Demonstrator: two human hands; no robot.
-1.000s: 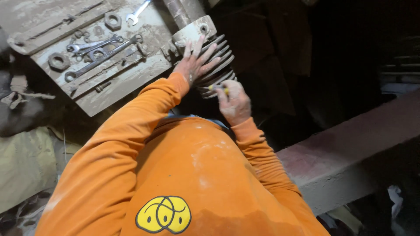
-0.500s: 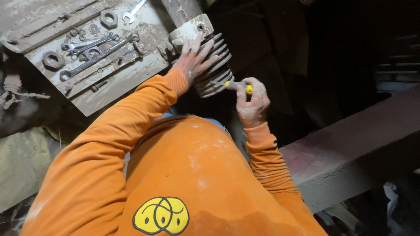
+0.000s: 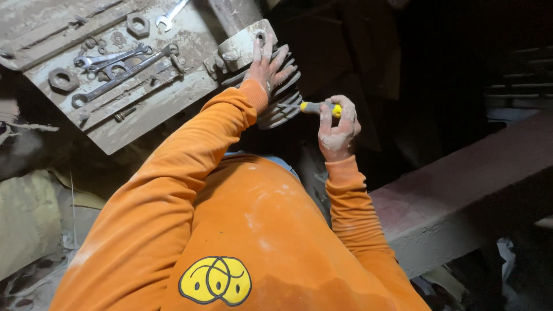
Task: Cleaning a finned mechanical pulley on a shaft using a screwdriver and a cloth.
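A grey finned metal cylinder lies in front of me, dusty and ribbed. My left hand rests flat on top of it with the fingers spread. My right hand grips a screwdriver with a yellow and grey handle. Its tip points left and sits between the fins at the cylinder's right side. Both hands are dusted white, and both arms wear orange sleeves.
A dirty metal plate at upper left carries several wrenches, large nuts and a washer. A thick reddish beam runs across the lower right. The upper right is dark. Pale sacking lies at the left.
My right hand has moved away from the cylinder to the right and turned, so the yellow-handled screwdriver now shows clearly. My left hand stays on the fins.
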